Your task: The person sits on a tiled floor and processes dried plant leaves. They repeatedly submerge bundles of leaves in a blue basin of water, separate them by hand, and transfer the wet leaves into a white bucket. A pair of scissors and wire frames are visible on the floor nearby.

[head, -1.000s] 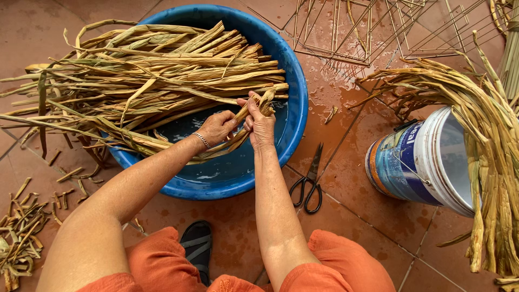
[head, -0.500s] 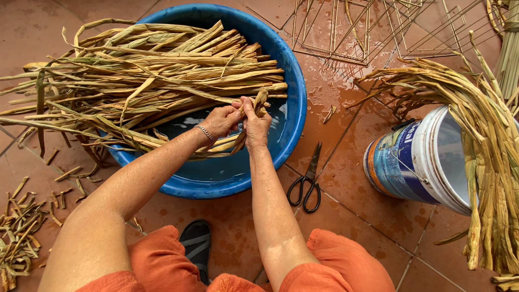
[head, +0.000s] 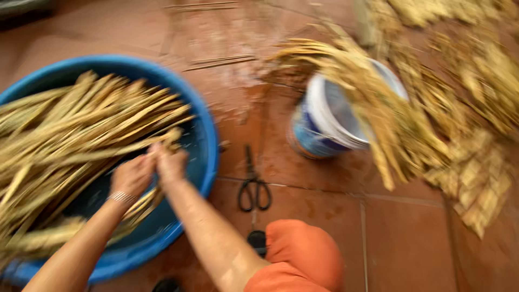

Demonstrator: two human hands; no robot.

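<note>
A wet, reddish tiled floor (head: 411, 238) carries a blue basin (head: 208, 146) piled with long dried leaf strips (head: 81, 130). Over the basin's right side, the left hand (head: 132, 176) and right hand (head: 172, 165) meet, fingers closed around one strip. Right of the basin lie black scissors (head: 253, 186), and beyond them a white bucket (head: 330, 121) draped with more strips.

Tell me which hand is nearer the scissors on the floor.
Right. The right hand grips strips at the blue basin's near rim, closer to the scissors; the left hand sits farther over the basin.
</note>
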